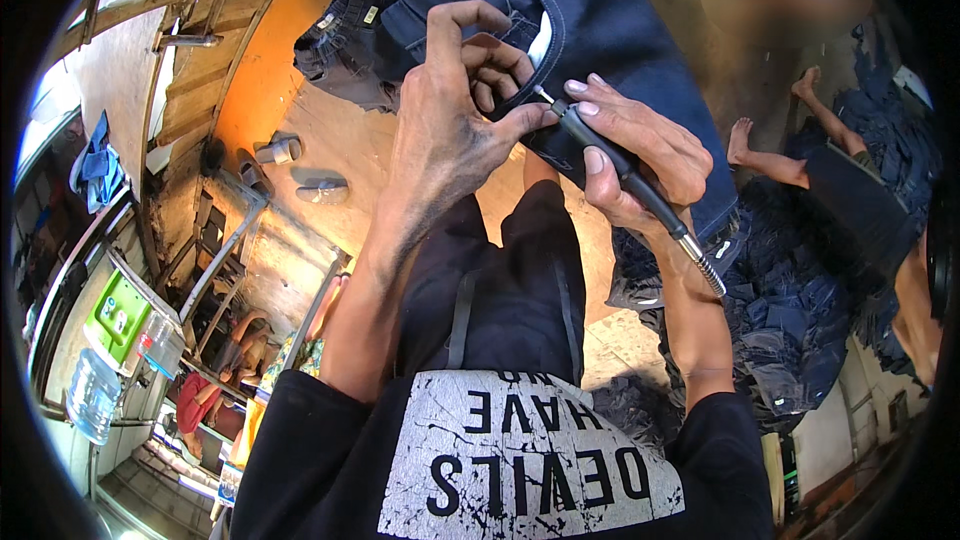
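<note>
My left hand [440, 120] is closed on the curved pocket edge of dark blue denim trousers [630, 30], its thumb near the tool's tip. White pocket lining shows beside the stitched edge. My right hand [650, 145] grips a black rotary tool handpiece [628, 175] like a pen. A coiled metal sleeve runs from its rear end along my right wrist. Its thin metal bit meets or nearly touches the pocket edge; exact contact I cannot tell. The trousers hang spread out in front of my lap.
Piles of dark denim [790, 310] lie at the right, near another person's bare leg [775, 165]. Dark folded garments [345, 45] lie at the far left of the trousers. Sandals [320, 187] rest on the floor. Further left are a metal frame [225, 250] and a green tray [118, 318].
</note>
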`<state>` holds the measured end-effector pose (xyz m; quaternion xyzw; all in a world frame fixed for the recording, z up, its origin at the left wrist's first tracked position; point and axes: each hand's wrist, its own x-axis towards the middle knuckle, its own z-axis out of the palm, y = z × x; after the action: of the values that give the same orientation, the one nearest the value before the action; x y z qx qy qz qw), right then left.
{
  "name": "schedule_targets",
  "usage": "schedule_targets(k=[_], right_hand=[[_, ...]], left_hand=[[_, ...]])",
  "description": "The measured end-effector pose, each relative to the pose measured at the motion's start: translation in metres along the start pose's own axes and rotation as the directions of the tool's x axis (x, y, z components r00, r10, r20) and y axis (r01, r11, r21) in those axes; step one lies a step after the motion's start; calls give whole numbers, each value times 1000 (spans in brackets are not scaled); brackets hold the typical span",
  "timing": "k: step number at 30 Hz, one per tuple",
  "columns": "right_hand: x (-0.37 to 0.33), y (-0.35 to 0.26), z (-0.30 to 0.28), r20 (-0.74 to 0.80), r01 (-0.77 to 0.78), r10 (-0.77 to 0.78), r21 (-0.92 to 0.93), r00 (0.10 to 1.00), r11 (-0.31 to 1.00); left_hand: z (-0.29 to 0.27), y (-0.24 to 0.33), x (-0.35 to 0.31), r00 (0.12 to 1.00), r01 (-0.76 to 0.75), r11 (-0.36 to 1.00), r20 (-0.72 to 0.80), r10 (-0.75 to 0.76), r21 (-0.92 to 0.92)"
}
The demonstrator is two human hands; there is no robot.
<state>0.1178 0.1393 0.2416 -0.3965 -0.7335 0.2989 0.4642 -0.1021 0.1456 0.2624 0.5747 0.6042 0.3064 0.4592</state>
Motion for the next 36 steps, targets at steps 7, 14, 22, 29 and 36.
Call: schedule_targets(k=[7, 14, 22, 29, 36], right_hand=[[2, 2, 3, 38, 27, -27, 16, 999, 1000], [1, 1, 3, 49, 21, -22, 8, 999, 1000], [1, 0, 2, 40, -4, 5, -8, 999, 1000], [1, 1, 0, 45, -34, 35, -29, 998, 999], [0, 2, 0, 47, -36, 38, -45, 998, 998]], left_hand=[[0, -4, 0, 1000, -29, 1000, 0, 29, -4], [0, -11, -1, 998, -58, 998, 9, 59, -35], [4, -20, 0, 998, -38, 985, 34, 44, -168], [5, -15, -1, 997, -37, 993, -64, 31, -110], [5, -13, -2, 995, -75, 996, -71, 71, -53]])
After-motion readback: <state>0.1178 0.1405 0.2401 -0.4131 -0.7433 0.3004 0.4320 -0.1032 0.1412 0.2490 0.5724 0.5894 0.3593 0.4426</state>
